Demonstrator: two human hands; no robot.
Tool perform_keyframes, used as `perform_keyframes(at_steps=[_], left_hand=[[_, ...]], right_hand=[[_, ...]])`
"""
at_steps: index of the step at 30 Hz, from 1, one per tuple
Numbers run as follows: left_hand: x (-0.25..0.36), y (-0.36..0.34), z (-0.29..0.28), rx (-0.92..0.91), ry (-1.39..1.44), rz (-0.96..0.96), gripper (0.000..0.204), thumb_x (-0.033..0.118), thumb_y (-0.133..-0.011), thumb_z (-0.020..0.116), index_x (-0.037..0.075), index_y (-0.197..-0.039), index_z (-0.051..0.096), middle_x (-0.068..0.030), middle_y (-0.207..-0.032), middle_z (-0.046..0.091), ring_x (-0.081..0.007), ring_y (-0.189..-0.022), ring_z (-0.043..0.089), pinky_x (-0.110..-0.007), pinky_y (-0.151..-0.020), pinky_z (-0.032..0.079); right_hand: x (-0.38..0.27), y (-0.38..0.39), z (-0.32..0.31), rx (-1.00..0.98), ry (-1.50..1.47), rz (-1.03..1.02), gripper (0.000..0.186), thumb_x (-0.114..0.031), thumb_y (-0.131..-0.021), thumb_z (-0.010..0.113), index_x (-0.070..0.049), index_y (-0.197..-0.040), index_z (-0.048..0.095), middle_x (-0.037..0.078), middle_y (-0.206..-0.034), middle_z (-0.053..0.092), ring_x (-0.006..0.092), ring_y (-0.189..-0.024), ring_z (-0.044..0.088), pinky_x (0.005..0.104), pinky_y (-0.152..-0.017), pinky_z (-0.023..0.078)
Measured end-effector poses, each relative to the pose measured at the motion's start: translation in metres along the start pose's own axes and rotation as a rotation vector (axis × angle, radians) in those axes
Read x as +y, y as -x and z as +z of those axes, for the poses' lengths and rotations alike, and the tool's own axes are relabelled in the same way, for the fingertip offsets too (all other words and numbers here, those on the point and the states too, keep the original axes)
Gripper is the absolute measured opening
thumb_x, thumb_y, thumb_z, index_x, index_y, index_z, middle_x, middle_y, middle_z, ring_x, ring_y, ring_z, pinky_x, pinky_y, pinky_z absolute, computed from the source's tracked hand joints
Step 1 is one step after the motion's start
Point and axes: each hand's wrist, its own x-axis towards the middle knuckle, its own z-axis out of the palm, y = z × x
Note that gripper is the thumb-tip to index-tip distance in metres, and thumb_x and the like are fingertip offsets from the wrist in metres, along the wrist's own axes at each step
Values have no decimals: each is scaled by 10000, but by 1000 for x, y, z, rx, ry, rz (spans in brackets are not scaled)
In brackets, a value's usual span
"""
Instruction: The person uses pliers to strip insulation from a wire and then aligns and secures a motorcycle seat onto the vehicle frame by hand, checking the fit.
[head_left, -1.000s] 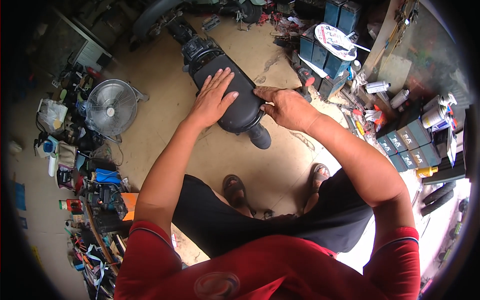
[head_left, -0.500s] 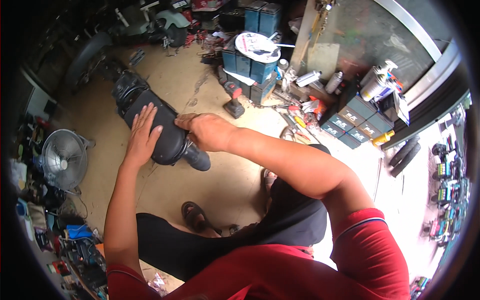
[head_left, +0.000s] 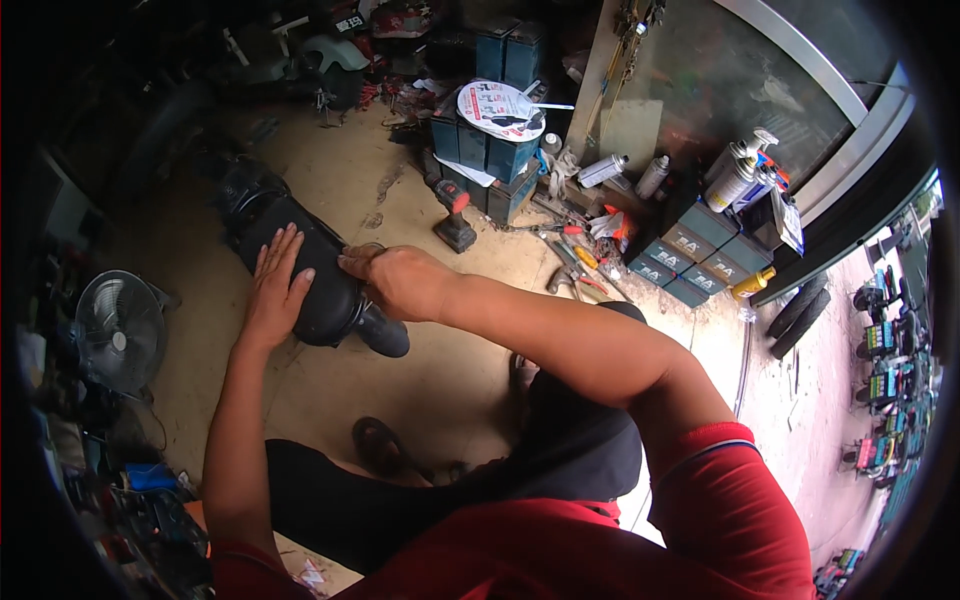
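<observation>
A long black padded seat [head_left: 322,265], part of a scooter or e-bike, lies left of centre with its rounded end toward me. My left hand [head_left: 272,292] rests flat on top of it, fingers stretched out. At the seat's right edge is my right hand [head_left: 408,283], closed with its fingers curled and its thumb side against the rim. Whatever it may grip there is hidden by the fingers. Below the right hand a dark rounded part, like a rear wheel or mudguard [head_left: 383,334], sticks out from under the seat.
A red and black cordless drill [head_left: 454,215] stands on the floor beyond my right hand. Behind it are stacked batteries [head_left: 510,160] with a round printed sheet on top. Hand tools [head_left: 585,258], spray cans [head_left: 735,185] and more batteries [head_left: 690,245] lie right. A fan [head_left: 120,320] stands left.
The view has shifted slightly and the picture is darker. Both hands keep about the same places on the seat, the left flat and the right closed at the edge.
</observation>
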Motion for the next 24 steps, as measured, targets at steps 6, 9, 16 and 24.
perform_keyframes(at_steps=[6, 9, 16, 24], left_hand=[[-1, 9, -5, 12, 23, -27, 603, 360, -1140, 517, 55, -1651, 419, -137, -1757, 340, -306, -1649, 251, -468, -1350, 149], [-3, 4, 3, 27, 27, -2, 604, 357, -1133, 537, 47, -1639, 426, -143, -1757, 333, -306, -1651, 243, -475, -1351, 150], [-4, 11, -3, 51, 59, -7, 624, 386, -1119, 539, 39, -1627, 438, -148, -1754, 333, -309, -1653, 228, -487, -1356, 143], [-15, 20, 0, 71, 72, -62, 645, 415, -1128, 519, 14, -1625, 429, -172, -1749, 333, -314, -1652, 228, -490, -1356, 137]], right_hand=[[-3, -5, -1, -7, 10, -12, 563, -92, -928, 679, -37, -1485, 615, 180, -1487, 643, 349, -1320, 645, 409, -1122, 521], [2, -2, -9, 28, -45, -29, 550, -92, -928, 726, -44, -1468, 634, 165, -1491, 646, 383, -1267, 667, 421, -1074, 545], [-19, -8, -22, 9, 42, -8, 555, -177, -950, 763, -29, -1469, 633, 201, -1487, 642, 381, -1311, 649, 418, -1132, 508], [-32, -12, -19, 26, 126, -209, 350, -199, -928, 795, -24, -1231, 785, 177, -1313, 750, 338, -1202, 721, 423, -1048, 571]])
